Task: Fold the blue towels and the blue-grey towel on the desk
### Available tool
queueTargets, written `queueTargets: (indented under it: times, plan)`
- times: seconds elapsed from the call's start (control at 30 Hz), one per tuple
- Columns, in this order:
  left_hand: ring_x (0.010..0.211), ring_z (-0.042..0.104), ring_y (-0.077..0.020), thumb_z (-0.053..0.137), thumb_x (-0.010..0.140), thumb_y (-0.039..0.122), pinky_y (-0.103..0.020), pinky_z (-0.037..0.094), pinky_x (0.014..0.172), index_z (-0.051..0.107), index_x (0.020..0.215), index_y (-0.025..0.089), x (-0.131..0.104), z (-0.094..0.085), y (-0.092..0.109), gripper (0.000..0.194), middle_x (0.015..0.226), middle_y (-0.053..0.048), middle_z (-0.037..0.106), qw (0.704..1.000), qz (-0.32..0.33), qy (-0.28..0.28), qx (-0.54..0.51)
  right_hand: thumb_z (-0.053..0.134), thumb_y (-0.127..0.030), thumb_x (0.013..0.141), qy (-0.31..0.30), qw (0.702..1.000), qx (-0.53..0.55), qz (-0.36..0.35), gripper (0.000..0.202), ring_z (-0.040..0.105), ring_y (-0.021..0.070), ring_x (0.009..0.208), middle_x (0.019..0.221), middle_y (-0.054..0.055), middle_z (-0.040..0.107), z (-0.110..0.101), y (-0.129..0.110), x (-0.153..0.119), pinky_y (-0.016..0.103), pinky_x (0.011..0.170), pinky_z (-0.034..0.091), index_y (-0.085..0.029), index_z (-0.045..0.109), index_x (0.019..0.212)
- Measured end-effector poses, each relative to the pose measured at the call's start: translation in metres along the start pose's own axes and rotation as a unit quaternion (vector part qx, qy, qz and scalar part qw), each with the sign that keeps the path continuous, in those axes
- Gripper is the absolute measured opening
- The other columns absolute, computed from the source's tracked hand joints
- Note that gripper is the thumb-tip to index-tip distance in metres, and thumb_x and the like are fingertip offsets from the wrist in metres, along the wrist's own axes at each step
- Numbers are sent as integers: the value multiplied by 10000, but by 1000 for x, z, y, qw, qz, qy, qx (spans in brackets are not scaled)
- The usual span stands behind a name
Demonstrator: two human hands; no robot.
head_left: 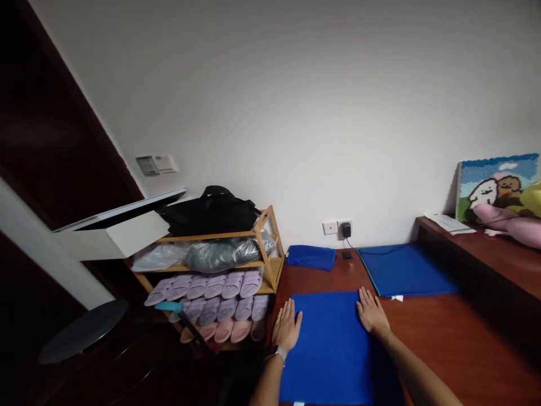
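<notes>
A blue cloth (327,344) lies spread flat on the reddish-brown wooden table (456,338), with a small white tag at its near edge. On its left edge rests my left hand (287,326), flat with the fingers stretched out and a watch on the wrist. My right hand (372,313) lies flat on the right edge near the far corner, fingers extended. Behind, against the wall, is a smaller folded blue cloth (311,256). Another blue cloth (408,270) lies flat to the right, a white tag at its near edge.
Left of the table stands a wooden shoe rack (270,254) with several slippers (224,285), plastic-wrapped items and a black bag (211,211). A black plug (346,229) sits in the wall socket, its cord reaching the right cloth. A raised ledge (502,248) holds a pink plush toy (513,225).
</notes>
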State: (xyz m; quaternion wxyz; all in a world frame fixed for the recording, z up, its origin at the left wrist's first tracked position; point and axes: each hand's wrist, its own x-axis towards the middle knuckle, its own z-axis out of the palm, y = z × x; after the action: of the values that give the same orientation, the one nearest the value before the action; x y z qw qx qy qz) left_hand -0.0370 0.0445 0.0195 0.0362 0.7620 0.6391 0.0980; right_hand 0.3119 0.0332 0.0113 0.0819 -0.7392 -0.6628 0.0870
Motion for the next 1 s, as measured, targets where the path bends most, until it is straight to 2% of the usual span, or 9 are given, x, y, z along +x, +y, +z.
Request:
queueTargets:
  times: [0.23, 0.5, 0.63, 0.7, 0.8, 0.93, 1.0]
  plan:
    - [1601, 261, -240, 180, 1072, 538, -458, 231, 1317, 310, 1649, 99, 0, -8, 2, 737, 1726, -125, 276, 1000, -2, -5, -4, 140, -398, 1053, -19, 1000, 12, 6, 701, 167, 228, 1621, 1746, 93, 187, -4, 1, -11, 433, 1314, 146, -63, 211, 1664]
    - [1608, 231, -240, 173, 1068, 543, -438, 209, 1321, 291, 1655, 98, 4, -6, -1, 746, 1737, -116, 233, 1000, -4, -16, 4, 164, -382, 1047, -6, 1000, 5, -8, 697, 176, 230, 1619, 1738, 103, 206, -9, -1, -24, 435, 1318, 142, -55, 235, 1658]
    - [1599, 258, -260, 223, 1066, 515, -458, 238, 1311, 322, 1644, 96, 12, -10, 1, 721, 1721, -137, 272, 998, -21, -39, 37, 151, -389, 1045, -9, 1000, 16, -6, 702, 158, 223, 1622, 1743, 81, 187, -10, -3, -24, 433, 1322, 129, -56, 209, 1660]
    - [1596, 269, -276, 222, 1068, 506, -474, 237, 1311, 340, 1633, 73, 18, -14, 21, 722, 1711, -160, 293, 998, -22, -19, 60, 164, -393, 1042, -5, 1000, 27, -7, 700, 158, 221, 1623, 1742, 76, 192, -10, -4, -23, 435, 1323, 125, -67, 216, 1659]
    - [1600, 264, -265, 146, 1082, 501, -463, 240, 1315, 338, 1639, 92, 25, -12, 80, 717, 1718, -130, 297, 998, 39, 28, 47, 178, -389, 1040, 1, 999, 36, -4, 697, 163, 225, 1622, 1738, 81, 198, -10, -4, -23, 439, 1324, 127, -69, 225, 1657]
    - [1597, 278, -238, 115, 1084, 531, -437, 255, 1318, 328, 1645, 121, 26, 14, 177, 727, 1713, -95, 330, 985, 173, -3, -22, 202, -361, 1033, -1, 1000, 26, -14, 687, 169, 238, 1620, 1735, 90, 193, -10, -2, -23, 449, 1320, 143, -75, 237, 1657]
    - [1599, 273, -231, 82, 1085, 515, -446, 250, 1322, 321, 1646, 123, 25, 31, 208, 726, 1710, -94, 337, 980, 191, -23, -46, 220, -336, 1026, -4, 999, 15, -29, 678, 162, 248, 1622, 1736, 88, 182, -8, 0, -22, 463, 1317, 149, -87, 253, 1656]
